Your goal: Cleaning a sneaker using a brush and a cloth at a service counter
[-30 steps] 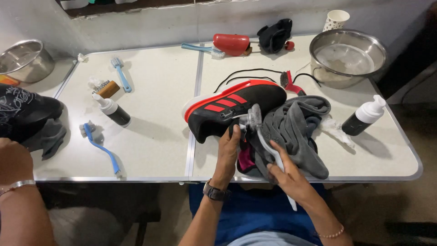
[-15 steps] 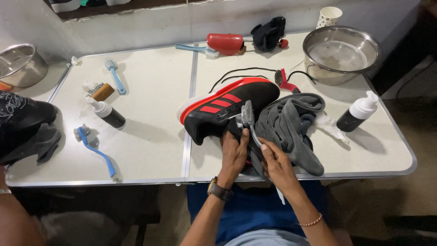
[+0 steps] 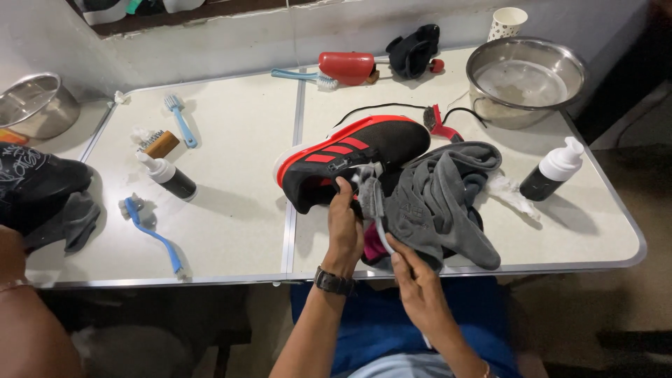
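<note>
Right, nearest the camera: R hand (image 3: 413,280) at the desk's (image 3: 231,231) front edge, grip pinched narrow on the white handle of a grey-bristled brush (image 3: 373,203). Brush's long axis runs up and slightly left from that hand, bristle head at the far end, lying against the shoe's near side beside the L fingertips. So the brush head sits straight ahead of the R grip, away from the body.

L hand (image 3: 344,227) just to the left, w/ a dark wristwatch (image 3: 332,282), fingers closed on the near edge of the black-and-red sneaker (image 3: 350,161). Sneaker lies on its side mid-desk, red sole edge facing the far side, long axis left-to-right, toe end at the left. L hand is the nearer one to the shoe body; R works only via the brush.

Grey cloth (image 3: 441,199) bunched touching the shoe's right end. Farther right, foam pump bottle (image 3: 553,170). Far right corner, steel bowl (image 3: 525,80).

At far left, another person's arm (image 3: 28,329) near a second black shoe (image 3: 38,178).
</note>
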